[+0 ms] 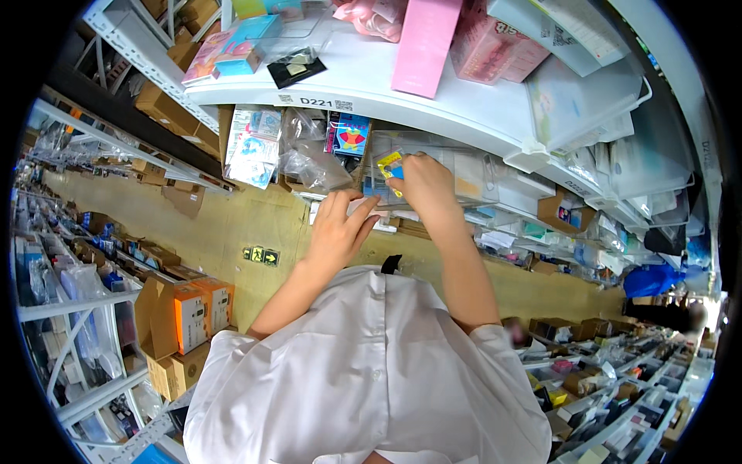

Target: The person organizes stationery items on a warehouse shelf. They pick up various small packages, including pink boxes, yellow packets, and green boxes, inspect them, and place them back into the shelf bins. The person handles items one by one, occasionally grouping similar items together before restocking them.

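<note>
My right hand (425, 184) is closed on a small yellow and blue packet (390, 165), held over a clear plastic bin (444, 158) on the lower shelf. Just to its left, my left hand (338, 229) has its fingers apart, with the fingertips at the front edge of the bins. Something pale shows beside those fingertips, too little of it to name. Beyond the left hand, a cardboard box holds crumpled clear plastic bags (309, 158) and a blue box with a red and yellow picture (349, 135).
Above the hands runs a white shelf (363, 81) with a tall pink box (425, 46) and a flat black packet (297, 68). White and blue packages (253, 143) stand left of the bins. Behind on the left are orange boxes (192, 317). Loaded shelving lines both sides.
</note>
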A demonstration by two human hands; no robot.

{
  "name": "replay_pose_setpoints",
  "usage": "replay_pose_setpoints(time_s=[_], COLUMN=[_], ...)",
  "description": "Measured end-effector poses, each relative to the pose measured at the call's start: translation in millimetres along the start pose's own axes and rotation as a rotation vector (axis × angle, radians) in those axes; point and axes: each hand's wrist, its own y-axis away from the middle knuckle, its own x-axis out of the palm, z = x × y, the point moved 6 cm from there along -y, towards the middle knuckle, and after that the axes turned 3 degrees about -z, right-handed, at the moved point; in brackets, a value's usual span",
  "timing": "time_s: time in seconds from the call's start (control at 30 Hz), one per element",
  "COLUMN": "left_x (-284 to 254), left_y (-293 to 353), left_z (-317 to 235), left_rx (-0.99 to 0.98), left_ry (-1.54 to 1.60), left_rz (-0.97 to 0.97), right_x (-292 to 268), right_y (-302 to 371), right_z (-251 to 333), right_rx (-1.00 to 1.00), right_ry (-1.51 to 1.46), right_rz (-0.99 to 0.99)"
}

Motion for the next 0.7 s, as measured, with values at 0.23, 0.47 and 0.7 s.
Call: replay_pose_setpoints(time_s=[0.23, 0.47, 0.7], left_x=[6, 15, 18], left_y=[5, 6, 2], left_z=[6, 8, 7], left_rx=[-0.006, 0.035, 0.025], left_ry=[-0.021, -0.037, 0.012], left_rz=[-0.006, 0.003, 0.012], right_x=[28, 14, -6], right_y=[-20, -9, -14], right_z=[-8, -25, -13], right_rx=[0.055, 0.043, -0.129], right_ry=[0.051, -0.326, -0.643], right_rz=[0.02, -0.03, -0.147])
